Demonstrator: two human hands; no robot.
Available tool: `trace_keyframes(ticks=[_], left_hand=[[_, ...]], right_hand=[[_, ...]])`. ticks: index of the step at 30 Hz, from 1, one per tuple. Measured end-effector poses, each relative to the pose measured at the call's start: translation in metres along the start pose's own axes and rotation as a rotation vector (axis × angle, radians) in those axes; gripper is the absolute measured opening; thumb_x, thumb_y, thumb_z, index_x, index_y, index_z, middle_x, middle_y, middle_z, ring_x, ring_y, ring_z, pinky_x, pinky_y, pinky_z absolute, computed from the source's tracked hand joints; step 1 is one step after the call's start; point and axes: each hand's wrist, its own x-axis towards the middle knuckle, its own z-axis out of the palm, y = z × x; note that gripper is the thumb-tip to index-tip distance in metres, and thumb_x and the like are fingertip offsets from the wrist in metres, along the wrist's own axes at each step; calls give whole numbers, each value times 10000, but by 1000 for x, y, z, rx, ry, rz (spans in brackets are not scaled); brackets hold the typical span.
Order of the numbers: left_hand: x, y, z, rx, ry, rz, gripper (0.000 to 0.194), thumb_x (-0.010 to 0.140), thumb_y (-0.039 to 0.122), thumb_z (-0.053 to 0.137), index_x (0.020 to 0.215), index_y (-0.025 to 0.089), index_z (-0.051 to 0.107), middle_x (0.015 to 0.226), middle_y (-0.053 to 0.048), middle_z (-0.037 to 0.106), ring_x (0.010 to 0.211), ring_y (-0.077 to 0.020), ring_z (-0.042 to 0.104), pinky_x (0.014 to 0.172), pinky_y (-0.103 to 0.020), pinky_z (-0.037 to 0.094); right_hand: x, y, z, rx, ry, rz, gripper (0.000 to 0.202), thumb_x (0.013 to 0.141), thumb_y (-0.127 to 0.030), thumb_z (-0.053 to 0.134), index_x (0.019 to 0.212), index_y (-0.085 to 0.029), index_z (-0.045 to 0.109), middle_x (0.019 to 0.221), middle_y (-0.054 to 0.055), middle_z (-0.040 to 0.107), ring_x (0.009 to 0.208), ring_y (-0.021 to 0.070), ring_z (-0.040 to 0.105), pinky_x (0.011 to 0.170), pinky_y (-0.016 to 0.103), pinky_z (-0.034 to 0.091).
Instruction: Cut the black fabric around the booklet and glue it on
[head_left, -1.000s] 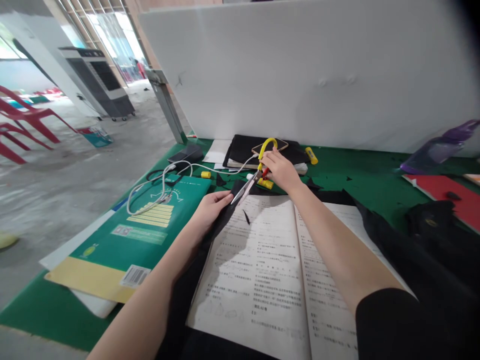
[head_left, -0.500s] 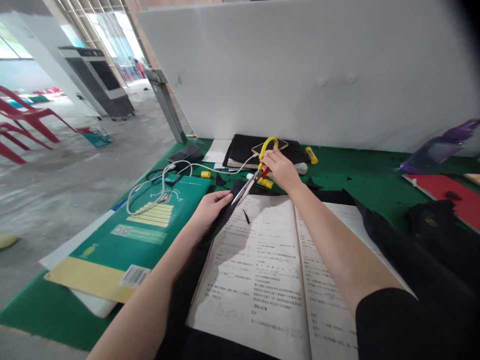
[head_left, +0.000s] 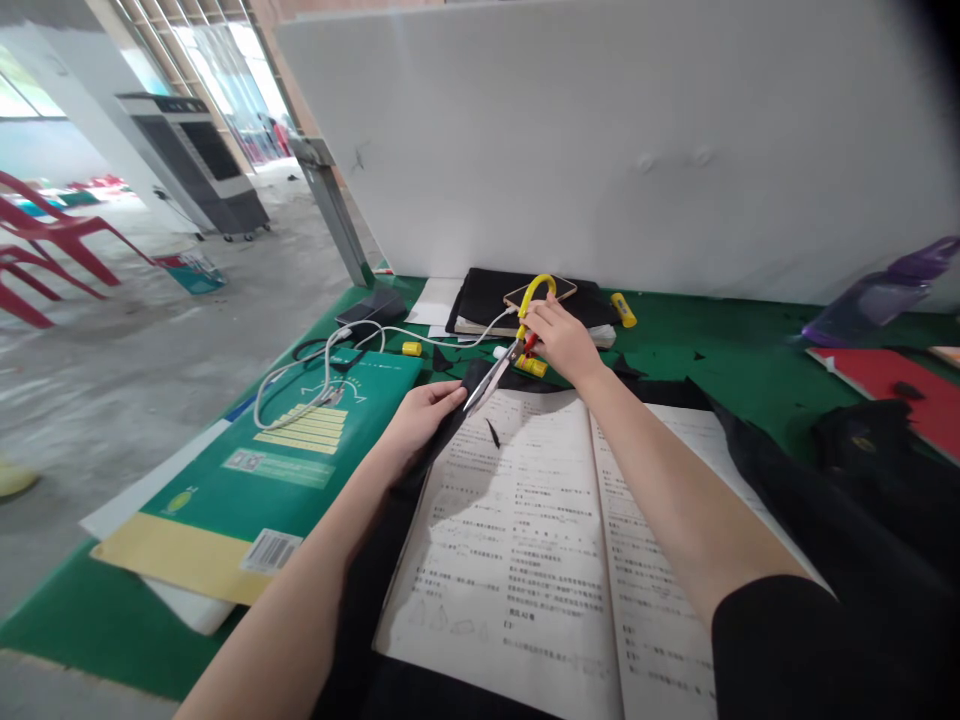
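Note:
My right hand (head_left: 559, 335) is closed on the scissors (head_left: 504, 370), which have a yellow and red handle. Their blades point down and left over the top left corner of an open book (head_left: 517, 520). Black sheet material (head_left: 474, 378) lies under the book and sticks out round its edges. Between thumb and fingers, my left hand (head_left: 427, 415) pinches this material at that corner, close to the blade tips. A small black scrap (head_left: 492, 433) rests on the left page.
Left of the book lies a green book (head_left: 300, 480) with a white cable (head_left: 262, 385) across it. Behind are a black folder (head_left: 480, 290), a phone and yellow pieces. A purple bottle (head_left: 870, 300) and red book (head_left: 892, 385) are at right. A white board (head_left: 600, 140) rises behind the table.
Almost nothing differs. Both hands, the scissors and the black material stay in nearly the same place.

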Motion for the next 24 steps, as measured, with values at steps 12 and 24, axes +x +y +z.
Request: trace_keyframes(ticks=[12,24], left_hand=[[0,2,0,3,-4,-1,503,684,463,746,1089,169,695,841,-34,736,742,-170,640,687,-253,470],[4,-3,0,-55,44,21,481,691,426,750,1086,160,687,863,-53,731,727,-159,642,673,-247,481]], right_hand=[[0,-1,2,20,115,37,272,864,-89,396,1009,-182,607,1032,96,633,1151,232,534,1086,475,354],[-4,11,-2,19,222,113,269,802,-47,418,963,-186,583,1028,92,630,1086,225,572,1072,454,374]])
